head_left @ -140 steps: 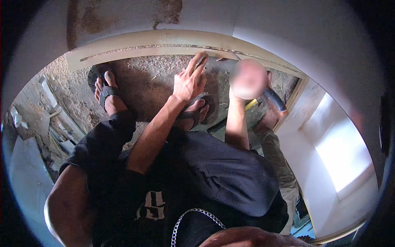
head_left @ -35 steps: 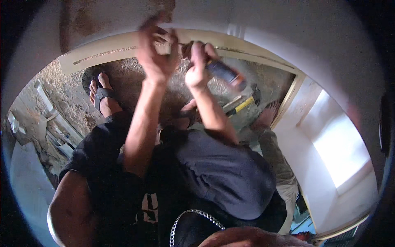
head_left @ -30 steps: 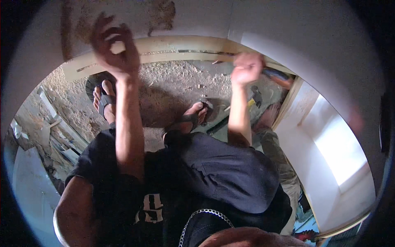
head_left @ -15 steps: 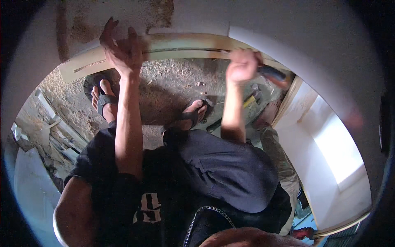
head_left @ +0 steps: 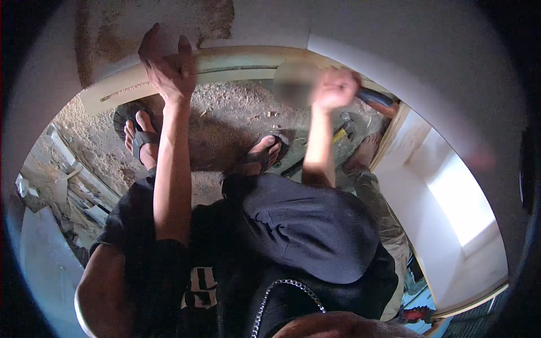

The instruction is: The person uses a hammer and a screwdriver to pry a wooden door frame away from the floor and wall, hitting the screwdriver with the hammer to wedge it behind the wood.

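A pale wooden strip [head_left: 121, 93] with a long groove runs along the curved lower edge of a large white panel [head_left: 270, 25]. Against the strip's left part, my left hand [head_left: 169, 76] rests with its fingers spread, the fingertips reaching over the panel. My right hand [head_left: 336, 87] is closed in a fist at the strip's right part. A tool's dark handle [head_left: 376, 98] with some orange juts out to the right of that fist; its working end is hidden by a blurred patch, so its kind does not show.
A hammer [head_left: 344, 130] with a yellow part lies on the floor near my right forearm. Sawdust [head_left: 231, 98] and chips cover the floor. Scrap wood [head_left: 84, 186] is piled at the left. Another person's foot [head_left: 363, 155] and a white box-like frame [head_left: 411, 186] are at the right.
My right hand has shifted slightly to the right and down along the strip with the tool. The left hand stays in nearly the same place.
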The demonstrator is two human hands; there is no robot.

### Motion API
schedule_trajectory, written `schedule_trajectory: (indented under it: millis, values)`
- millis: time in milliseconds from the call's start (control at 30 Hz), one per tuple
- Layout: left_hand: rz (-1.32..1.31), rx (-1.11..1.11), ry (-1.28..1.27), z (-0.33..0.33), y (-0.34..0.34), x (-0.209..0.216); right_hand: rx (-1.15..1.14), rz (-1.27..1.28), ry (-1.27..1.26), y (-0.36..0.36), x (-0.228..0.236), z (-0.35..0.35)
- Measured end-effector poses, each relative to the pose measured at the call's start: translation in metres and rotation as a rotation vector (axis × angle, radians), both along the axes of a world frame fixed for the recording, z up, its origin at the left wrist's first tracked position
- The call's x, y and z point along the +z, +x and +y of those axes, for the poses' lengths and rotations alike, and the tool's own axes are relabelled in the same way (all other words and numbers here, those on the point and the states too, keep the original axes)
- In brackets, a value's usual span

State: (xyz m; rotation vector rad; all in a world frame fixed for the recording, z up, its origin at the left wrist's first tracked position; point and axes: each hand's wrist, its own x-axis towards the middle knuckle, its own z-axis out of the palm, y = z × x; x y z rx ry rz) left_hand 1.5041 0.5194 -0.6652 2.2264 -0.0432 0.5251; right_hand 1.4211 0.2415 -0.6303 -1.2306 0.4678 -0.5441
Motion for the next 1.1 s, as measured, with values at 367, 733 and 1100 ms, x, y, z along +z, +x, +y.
schedule_trajectory:
  millis: [367,733,1100]
  values:
    - [0.028,-0.02,0.092,-0.007,-0.005,0.0,-0.265,-0.005,-0.105,-0.007,0.041,-0.052]
    - [0.061,0.042,0.084,-0.009,-0.006,-0.003,-0.36,0.045,-0.602,0.009,0.024,-0.087]
    - [-0.024,-0.037,0.129,-0.001,-0.002,-0.006,0.222,-0.014,-0.229,0.004,0.008,-0.048]
